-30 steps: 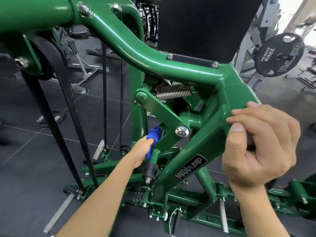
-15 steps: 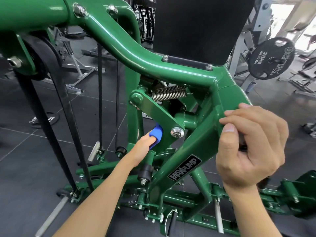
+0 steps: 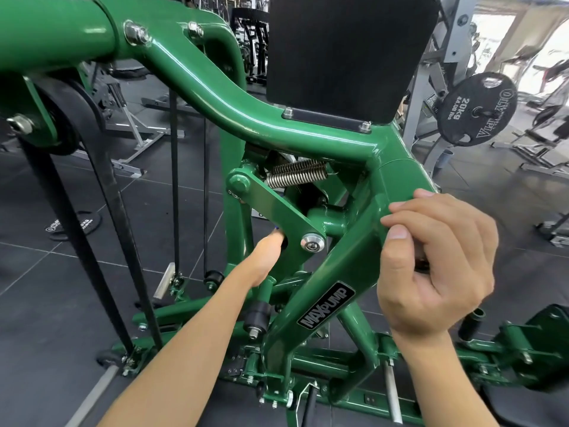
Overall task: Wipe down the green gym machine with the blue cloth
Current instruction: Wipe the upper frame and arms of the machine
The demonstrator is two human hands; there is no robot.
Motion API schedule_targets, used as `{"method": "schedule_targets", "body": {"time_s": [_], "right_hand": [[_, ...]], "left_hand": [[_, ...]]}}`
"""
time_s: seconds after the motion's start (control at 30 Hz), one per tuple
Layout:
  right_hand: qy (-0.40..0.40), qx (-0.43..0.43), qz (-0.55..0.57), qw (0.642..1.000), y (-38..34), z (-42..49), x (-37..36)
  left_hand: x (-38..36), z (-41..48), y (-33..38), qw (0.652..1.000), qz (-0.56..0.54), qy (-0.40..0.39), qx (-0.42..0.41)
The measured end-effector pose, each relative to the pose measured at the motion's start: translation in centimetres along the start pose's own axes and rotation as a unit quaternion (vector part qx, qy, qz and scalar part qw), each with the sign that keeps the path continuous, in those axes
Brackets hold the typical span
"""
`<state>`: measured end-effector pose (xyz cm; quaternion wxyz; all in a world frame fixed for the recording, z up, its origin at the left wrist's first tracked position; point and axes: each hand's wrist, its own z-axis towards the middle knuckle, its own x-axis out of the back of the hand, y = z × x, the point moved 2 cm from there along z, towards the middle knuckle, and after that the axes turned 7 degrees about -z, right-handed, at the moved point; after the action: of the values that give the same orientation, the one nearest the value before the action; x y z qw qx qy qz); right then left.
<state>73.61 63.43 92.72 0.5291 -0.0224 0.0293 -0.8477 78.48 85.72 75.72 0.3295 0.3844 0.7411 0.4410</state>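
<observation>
The green gym machine [image 3: 215,87] fills the view, with a curved top tube and a slanted frame tube labelled MAXPUMP. My left hand [image 3: 264,257] reaches behind the flat green link arm [image 3: 277,208], and its fingers are hidden there. Only a thin sliver of the blue cloth [image 3: 275,228] shows above my thumb, at the link arm's edge. My right hand [image 3: 437,266] grips the frame tube where it joins the top tube, fingers curled round it.
A steel spring [image 3: 295,175] lies just above the link arm. A black back pad [image 3: 348,53] stands on the top tube. Black belts [image 3: 117,235] run down at left. A 20 kg plate [image 3: 477,109] hangs on a grey rack at right.
My left hand has pushed up and further behind the link arm, so the blue cloth has slipped almost fully out of sight. My right hand keeps its grip on the frame.
</observation>
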Motion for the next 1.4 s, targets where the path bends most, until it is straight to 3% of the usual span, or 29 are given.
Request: {"method": "schedule_targets", "body": {"time_s": [0.07, 0.17, 0.27, 0.33, 0.5, 0.63, 0.8, 0.9, 1.0, 1.03, 1.23, 1.4], "right_hand": [[-0.001, -0.005, 0.003, 1.000, 0.0, 0.0, 0.0], [-0.003, -0.003, 0.003, 1.000, 0.1, -0.1, 0.1], [-0.009, -0.002, -0.001, 1.000, 0.1, -0.1, 0.1], [-0.010, -0.005, 0.000, 1.000, 0.0, 0.0, 0.1], [-0.011, -0.013, 0.004, 1.000, -0.2, 0.0, 0.4], [-0.011, -0.022, 0.005, 1.000, -0.3, -0.1, 0.2], [-0.010, -0.024, 0.011, 1.000, -0.2, 0.0, 0.2], [-0.011, -0.021, 0.011, 1.000, -0.2, 0.0, 0.2], [-0.016, -0.017, 0.012, 1.000, -0.3, 0.0, 0.3], [-0.018, -0.019, 0.014, 1.000, -0.3, 0.1, 0.3], [-0.008, -0.033, 0.011, 0.999, -0.4, 0.0, 0.1], [-0.010, -0.026, 0.016, 0.999, -0.3, 0.1, 0.2]], "left_hand": [[1.0, -1.3, 0.1, 0.998, -0.005, -0.060, -0.008], [1.1, -1.8, 1.6, 0.994, -0.078, -0.058, -0.051], [1.7, -1.5, 1.8, 0.945, -0.307, -0.082, -0.075], [2.3, -2.2, 1.6, 0.922, -0.357, -0.105, -0.104], [2.6, -3.8, 0.1, 0.908, -0.368, -0.127, -0.152], [2.3, -4.0, -0.8, 0.931, -0.287, -0.124, -0.188], [1.2, -2.6, 2.3, 0.939, -0.300, -0.107, -0.128], [-0.2, -2.2, 4.1, 0.917, -0.356, -0.160, -0.085], [-0.5, -2.2, 4.0, 0.917, -0.347, -0.192, -0.041], [0.1, -2.0, 3.5, 0.926, -0.340, -0.160, -0.033], [2.1, -2.6, 1.2, 0.923, -0.359, -0.126, -0.061], [0.9, -2.3, 3.9, 0.909, -0.369, -0.170, -0.094]]}}
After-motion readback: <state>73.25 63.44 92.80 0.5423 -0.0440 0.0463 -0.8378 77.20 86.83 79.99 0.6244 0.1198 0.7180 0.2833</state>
